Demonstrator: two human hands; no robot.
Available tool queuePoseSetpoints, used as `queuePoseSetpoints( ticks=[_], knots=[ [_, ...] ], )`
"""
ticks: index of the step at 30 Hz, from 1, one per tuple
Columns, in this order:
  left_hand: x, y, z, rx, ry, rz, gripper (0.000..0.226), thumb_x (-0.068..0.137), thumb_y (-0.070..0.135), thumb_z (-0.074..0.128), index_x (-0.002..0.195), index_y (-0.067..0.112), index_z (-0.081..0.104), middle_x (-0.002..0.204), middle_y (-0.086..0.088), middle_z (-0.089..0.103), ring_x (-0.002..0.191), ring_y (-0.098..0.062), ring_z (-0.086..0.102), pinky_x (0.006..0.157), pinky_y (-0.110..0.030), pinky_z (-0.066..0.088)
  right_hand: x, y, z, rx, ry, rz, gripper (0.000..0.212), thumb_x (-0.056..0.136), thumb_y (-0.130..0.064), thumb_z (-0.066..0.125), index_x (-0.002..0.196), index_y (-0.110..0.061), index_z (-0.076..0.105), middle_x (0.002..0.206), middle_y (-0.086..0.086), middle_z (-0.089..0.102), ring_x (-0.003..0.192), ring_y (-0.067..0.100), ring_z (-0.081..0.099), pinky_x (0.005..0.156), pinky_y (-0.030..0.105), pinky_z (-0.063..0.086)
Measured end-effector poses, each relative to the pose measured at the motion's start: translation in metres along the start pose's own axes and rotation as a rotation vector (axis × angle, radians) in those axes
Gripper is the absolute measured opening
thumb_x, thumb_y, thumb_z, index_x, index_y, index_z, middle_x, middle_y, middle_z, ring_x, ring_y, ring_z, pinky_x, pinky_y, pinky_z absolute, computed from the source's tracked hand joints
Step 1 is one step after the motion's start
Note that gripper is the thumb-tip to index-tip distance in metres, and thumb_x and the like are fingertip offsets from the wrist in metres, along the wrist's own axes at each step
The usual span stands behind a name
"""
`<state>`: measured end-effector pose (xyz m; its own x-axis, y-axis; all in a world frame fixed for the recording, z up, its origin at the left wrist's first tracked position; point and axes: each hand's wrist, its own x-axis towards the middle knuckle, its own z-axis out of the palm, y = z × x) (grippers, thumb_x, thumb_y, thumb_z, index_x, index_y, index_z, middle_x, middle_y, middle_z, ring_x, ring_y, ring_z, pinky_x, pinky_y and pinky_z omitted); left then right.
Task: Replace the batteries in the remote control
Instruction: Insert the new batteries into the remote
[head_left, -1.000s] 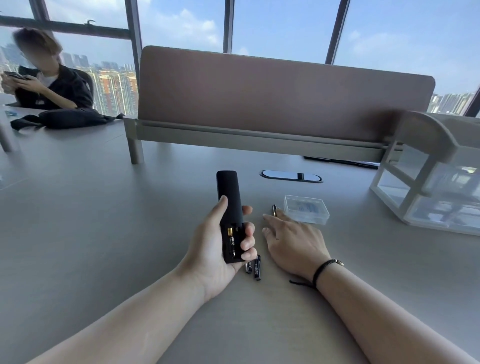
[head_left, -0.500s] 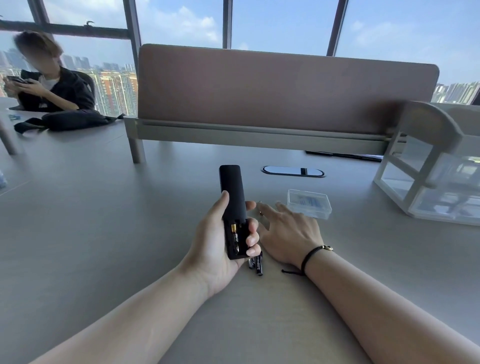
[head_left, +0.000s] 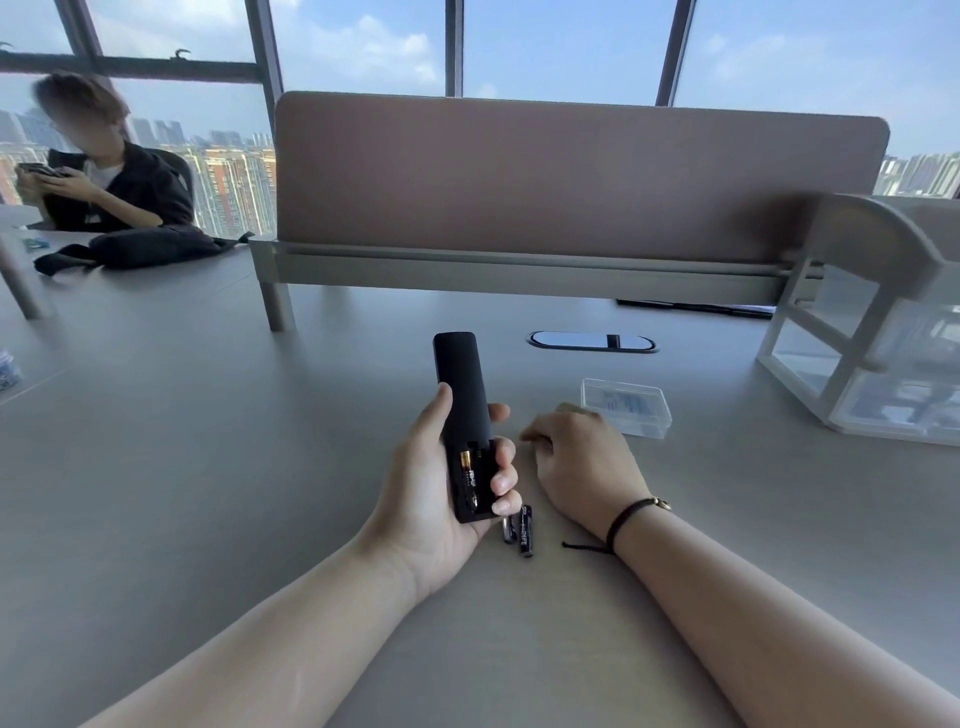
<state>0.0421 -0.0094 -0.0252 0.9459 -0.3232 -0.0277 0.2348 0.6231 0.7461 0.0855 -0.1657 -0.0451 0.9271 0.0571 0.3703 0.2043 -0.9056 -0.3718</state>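
The left hand (head_left: 436, 499) grips the remote control (head_left: 464, 421) above the counter (head_left: 208, 467), compartment up for loading; one battery (head_left: 469, 475) is seated. Its long axis points away from the person. The right hand (head_left: 582, 467) is curled; whether it holds anything cannot be told. Two batteries (head_left: 525, 530) lie between the hands.

Both my forearms bare, no sleeves in shot. Left hand (head_left: 441, 493): nothing worn, no rings or watch. Right hand (head_left: 582, 467): thin black cord bracelet (head_left: 626, 519) at the wrist, small gold-coloured bead or clasp on its far side, loose black tail end trailing off to the left.
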Motion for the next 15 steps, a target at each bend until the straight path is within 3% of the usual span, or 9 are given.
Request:
queuePoseSetpoints(
  ticks=[3, 6, 8, 11, 15],
  knots=[
    [-0.002, 0.001, 0.000, 0.003, -0.002, -0.002, 0.049, 0.094, 0.053, 0.046, 0.110, 0.008, 0.057, 0.067, -0.013, 0.047, 0.049, -0.021, 0.038, 0.049, -0.029, 0.026, -0.017, 0.007, -0.012, 0.131, 0.028, -0.019, 0.024, 0.089, -0.015, 0.062, 0.109, -0.025, 0.072, 0.095, -0.001, 0.070, 0.082, 0.018, 0.063, 0.074, 0.025, 0.047],
    [-0.004, 0.001, 0.002, 0.018, -0.003, -0.004, 0.049, 0.094, 0.053, 0.045, 0.110, 0.008, 0.057, 0.066, -0.012, 0.048, 0.049, -0.021, 0.038, 0.049, -0.029, 0.026, -0.037, 0.011, -0.027, 0.324, 0.059, 0.063, 0.027, 0.083, -0.020, 0.076, 0.108, -0.029, 0.070, 0.087, -0.009, 0.073, 0.067, 0.006, 0.063, 0.064, 0.007, 0.045],
    [-0.006, 0.001, 0.004, 0.026, -0.001, -0.009, 0.049, 0.094, 0.053, 0.045, 0.109, 0.008, 0.057, 0.066, -0.012, 0.048, 0.049, -0.021, 0.039, 0.050, -0.029, 0.026, -0.049, 0.013, -0.037, 0.449, 0.031, 0.148, 0.031, 0.077, -0.021, 0.082, 0.103, -0.031, 0.069, 0.081, -0.009, 0.076, 0.062, 0.004, 0.067, 0.063, 0.010, 0.050],
    [-0.007, -0.001, 0.006, 0.036, -0.005, -0.014, 0.048, 0.095, 0.051, 0.045, 0.109, 0.008, 0.057, 0.066, -0.012, 0.050, 0.049, -0.022, 0.040, 0.049, -0.029, 0.027, -0.056, 0.012, -0.043, 0.556, -0.030, 0.217, 0.022, 0.070, -0.020, 0.087, 0.088, -0.024, 0.075, 0.075, -0.009, 0.078, 0.061, 0.009, 0.072, 0.066, 0.027, 0.059],
    [-0.008, -0.003, 0.007, 0.042, -0.013, -0.024, 0.045, 0.098, 0.048, 0.041, 0.112, 0.007, 0.056, 0.068, -0.013, 0.051, 0.051, -0.023, 0.046, 0.045, -0.029, 0.031, -0.054, 0.007, -0.046, 0.586, -0.031, 0.245, 0.013, 0.068, -0.021, 0.089, 0.075, -0.021, 0.078, 0.068, -0.008, 0.077, 0.057, 0.005, 0.068, 0.064, 0.026, 0.055]
  ],
)
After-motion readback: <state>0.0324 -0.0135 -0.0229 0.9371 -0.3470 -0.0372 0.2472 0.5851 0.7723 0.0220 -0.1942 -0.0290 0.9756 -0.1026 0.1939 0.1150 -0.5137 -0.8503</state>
